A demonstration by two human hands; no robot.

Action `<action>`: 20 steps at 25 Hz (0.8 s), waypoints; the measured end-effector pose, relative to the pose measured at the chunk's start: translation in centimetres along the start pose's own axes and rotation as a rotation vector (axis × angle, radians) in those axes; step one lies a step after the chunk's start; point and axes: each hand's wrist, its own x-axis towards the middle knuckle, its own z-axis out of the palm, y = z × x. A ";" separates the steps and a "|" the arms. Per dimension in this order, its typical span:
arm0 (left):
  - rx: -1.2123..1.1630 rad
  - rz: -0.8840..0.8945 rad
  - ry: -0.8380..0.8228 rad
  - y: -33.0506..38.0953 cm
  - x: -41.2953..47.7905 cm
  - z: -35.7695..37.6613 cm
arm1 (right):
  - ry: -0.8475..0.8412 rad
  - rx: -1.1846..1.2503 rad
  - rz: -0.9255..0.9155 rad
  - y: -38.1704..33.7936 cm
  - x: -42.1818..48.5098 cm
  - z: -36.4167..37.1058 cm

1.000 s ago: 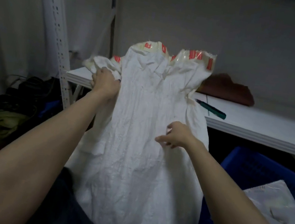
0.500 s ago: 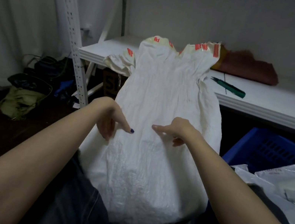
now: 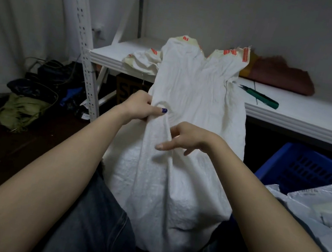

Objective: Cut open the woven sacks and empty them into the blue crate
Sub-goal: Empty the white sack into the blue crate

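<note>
White sack [image 3: 198, 100], blue crate [image 3: 307, 169]
Red marks are showing on its cream tape [image 3: 230, 52]; the knife [image 3: 262, 97] is looking green.

ahead: shelf [image 3: 316, 115] blocks | right: blue crate [image 3: 308, 163] | left: open floor [image 3: 13, 155]

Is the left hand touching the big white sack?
Touching. The head view shows the left hand pinching a fold of the white sack.
</note>
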 end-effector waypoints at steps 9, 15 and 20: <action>-0.136 0.140 0.124 1.3 0.6 0.1 | 0.344 -0.206 -0.012 1.4 1.2 -1.5; -0.075 0.089 0.099 0.9 0.1 0.3 | 0.504 0.185 -0.128 2.2 1.3 -2.5; -0.265 0.310 0.141 2.5 -0.3 1.6 | 0.172 0.270 -0.092 2.3 0.6 -2.7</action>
